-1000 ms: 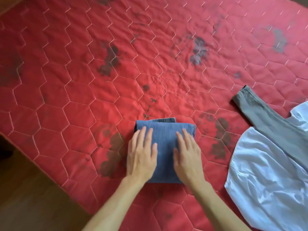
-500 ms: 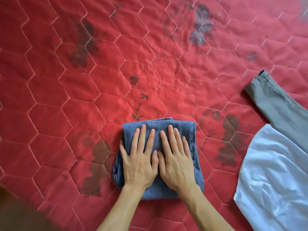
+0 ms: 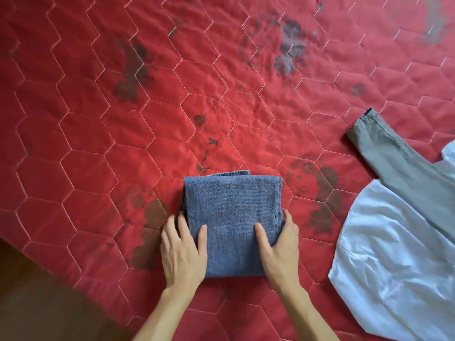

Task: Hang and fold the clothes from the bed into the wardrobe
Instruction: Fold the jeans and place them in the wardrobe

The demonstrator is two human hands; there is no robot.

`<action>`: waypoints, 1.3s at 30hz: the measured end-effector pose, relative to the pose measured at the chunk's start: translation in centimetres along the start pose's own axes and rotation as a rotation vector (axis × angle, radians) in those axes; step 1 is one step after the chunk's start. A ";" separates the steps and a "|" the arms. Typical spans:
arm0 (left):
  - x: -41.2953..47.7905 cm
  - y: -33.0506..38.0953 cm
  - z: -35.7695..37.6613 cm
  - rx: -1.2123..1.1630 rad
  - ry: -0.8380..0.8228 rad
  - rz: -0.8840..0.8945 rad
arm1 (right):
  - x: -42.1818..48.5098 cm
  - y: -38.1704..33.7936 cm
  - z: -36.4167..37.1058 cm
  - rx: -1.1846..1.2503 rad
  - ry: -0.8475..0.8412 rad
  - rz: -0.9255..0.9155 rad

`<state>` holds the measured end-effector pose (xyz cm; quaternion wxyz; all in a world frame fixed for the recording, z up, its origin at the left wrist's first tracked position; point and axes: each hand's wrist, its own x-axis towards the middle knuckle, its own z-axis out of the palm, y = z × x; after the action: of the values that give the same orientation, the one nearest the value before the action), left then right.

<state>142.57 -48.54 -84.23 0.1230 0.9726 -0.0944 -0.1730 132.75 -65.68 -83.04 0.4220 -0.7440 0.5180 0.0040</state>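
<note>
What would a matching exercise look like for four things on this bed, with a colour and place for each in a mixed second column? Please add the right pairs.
Column one:
1. folded jeans
2. quilt
3. white garment
4. grey garment

Column two:
A. red, with hexagon stitching, under everything
B. blue, between the left hand and the right hand
C. narrow end pointing up and left, at the right
D. pale and wrinkled, at the lower right edge

Pairs: 1-B, 2-A, 3-D, 4-C
</note>
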 end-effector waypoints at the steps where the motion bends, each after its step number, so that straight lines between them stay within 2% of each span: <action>1: -0.2 0.6 -0.9 -0.096 -0.033 -0.080 | -0.6 -0.3 -0.8 0.051 -0.043 0.121; 5: 0.6 0.7 -4.0 -0.479 -0.317 -0.414 | -1.0 -2.5 -4.0 0.341 -0.385 0.530; 7: 1.5 -0.1 -5.9 -0.736 -0.578 -0.571 | -1.5 -3.8 -5.5 0.418 -0.536 0.669; 9: 1.5 -0.2 -8.7 -0.888 -0.876 -0.628 | -2.5 -5.4 -7.3 0.450 -0.620 0.727; 10: 1.2 -0.1 -10.0 -0.913 -0.954 -0.616 | -3.1 -6.2 -8.2 0.471 -0.642 0.732; 12: 0.2 0.3 -12.8 -0.950 -0.996 -0.582 | -4.6 -8.3 -10.3 0.520 -0.680 0.722; 16: -2.8 1.7 -19.8 -1.084 -0.913 -0.529 | -8.8 -13.1 -15.5 0.580 -0.719 0.647; 19: -5.6 3.1 -25.9 -1.162 -0.789 -0.449 | -12.1 -17.0 -19.5 0.641 -0.755 0.555; 25: -13.9 5.6 -37.6 -1.257 -0.488 -0.326 | -20.5 -23.8 -27.7 0.672 -0.784 0.217; 30: -23.1 5.9 -45.6 -1.393 -0.472 -0.151 | -28.1 -27.0 -34.5 0.705 -0.902 0.019; 34: -29.0 3.6 -51.1 -1.466 -0.493 -0.100 | -33.8 -30.6 -38.5 0.783 -1.021 -0.114; 36: -31.4 2.3 -54.0 -1.550 -0.398 -0.117 | -36.4 -32.5 -38.5 0.776 -1.086 -0.196; 39: -34.6 -0.3 -58.3 -1.609 -0.158 -0.124 | -40.0 -34.9 -36.4 0.792 -1.194 -0.249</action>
<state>131.65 -28.42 -20.44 0.7679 0.5748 0.1047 -0.2626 125.48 -54.22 -20.12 0.8677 -0.4599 0.0737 0.1734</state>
